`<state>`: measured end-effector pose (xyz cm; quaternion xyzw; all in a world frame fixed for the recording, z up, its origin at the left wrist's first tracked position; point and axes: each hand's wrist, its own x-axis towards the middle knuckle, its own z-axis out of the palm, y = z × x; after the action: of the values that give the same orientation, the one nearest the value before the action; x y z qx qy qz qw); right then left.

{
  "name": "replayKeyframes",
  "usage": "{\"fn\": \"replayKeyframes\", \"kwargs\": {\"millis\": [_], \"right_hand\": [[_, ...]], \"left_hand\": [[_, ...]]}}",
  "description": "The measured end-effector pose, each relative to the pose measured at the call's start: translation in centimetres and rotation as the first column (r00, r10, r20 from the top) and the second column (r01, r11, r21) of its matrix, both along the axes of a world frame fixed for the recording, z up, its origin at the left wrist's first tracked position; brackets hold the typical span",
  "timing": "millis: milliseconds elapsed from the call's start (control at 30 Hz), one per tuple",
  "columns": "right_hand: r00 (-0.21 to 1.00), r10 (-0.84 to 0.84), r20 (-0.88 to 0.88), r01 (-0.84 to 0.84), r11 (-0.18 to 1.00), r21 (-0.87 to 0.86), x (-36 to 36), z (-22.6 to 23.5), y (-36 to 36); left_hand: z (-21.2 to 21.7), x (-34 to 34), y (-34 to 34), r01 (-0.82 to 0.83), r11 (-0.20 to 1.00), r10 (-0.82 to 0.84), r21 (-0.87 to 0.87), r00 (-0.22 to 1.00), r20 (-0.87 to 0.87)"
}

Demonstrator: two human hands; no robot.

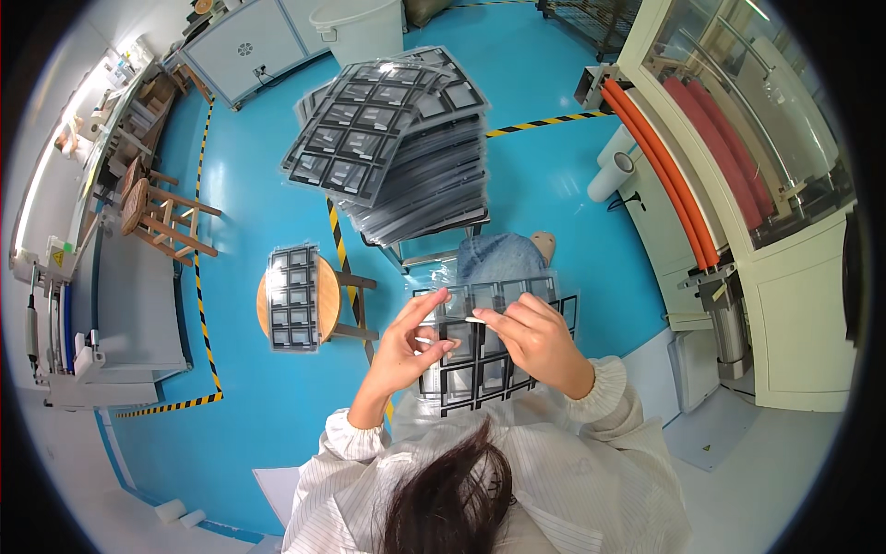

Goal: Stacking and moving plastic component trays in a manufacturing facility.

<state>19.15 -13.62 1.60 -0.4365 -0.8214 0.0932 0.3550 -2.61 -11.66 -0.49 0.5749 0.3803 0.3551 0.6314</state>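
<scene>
Across my lap lies a clear plastic sheet with a grid of black rectangular frames [459, 380]. My left hand [402, 349] is over the sheet's left side, thumb and fingers apart; something small and pale shows by its fingers, too small to name. Just right of it, my right hand [535, 338] pinches a small white strip [475, 319] above the sheet. Both hands partly cover the black frames. Whether the left fingers touch the sheet I cannot tell.
Ahead, a tall, uneven stack of similar sheets [425, 189] rests on a low stand. Left of me, a round wooden stool [329, 300] carries another sheet [292, 300]. A machine with orange rollers [660, 171] stands at the right. Wooden stools [161, 217] stand by the left bench.
</scene>
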Motion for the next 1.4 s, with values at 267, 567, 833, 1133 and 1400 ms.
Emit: {"fn": "replayKeyframes", "kwargs": {"millis": [267,567,833,1133,1400], "right_hand": [[0.999,0.031,0.042,-0.031,1.0,-0.007,-1.1,-0.3,0.3],[0.96,0.012,0.28,-0.009,1.0,-0.01,-2.6,0.5,0.8],[0.881,-0.121,0.457,0.11,0.993,0.051,3.0,-1.2,3.9],[0.887,-0.414,0.207,0.431,0.901,-0.044,11.5,-5.5,5.6],[0.787,-0.585,-0.194,0.461,0.767,-0.446,11.0,-5.4,0.8]], "left_hand": [[0.4,0.2,-0.3,-0.01,1.0,0.012,0.028,0.998,-0.063],[0.1,-0.6,-0.2,-0.06,0.998,0.06,0.016,0.998,-0.023],[0.1,-6.3,0.1,-0.256,0.965,0.263,-0.06,0.946,0.191],[-2.4,-11.0,1.0,-0.494,0.869,0.483,-0.035,0.829,0.283],[-8.2,-7.2,1.4,-0.288,0.803,0.536,-0.521,0.731,0.422]]}}
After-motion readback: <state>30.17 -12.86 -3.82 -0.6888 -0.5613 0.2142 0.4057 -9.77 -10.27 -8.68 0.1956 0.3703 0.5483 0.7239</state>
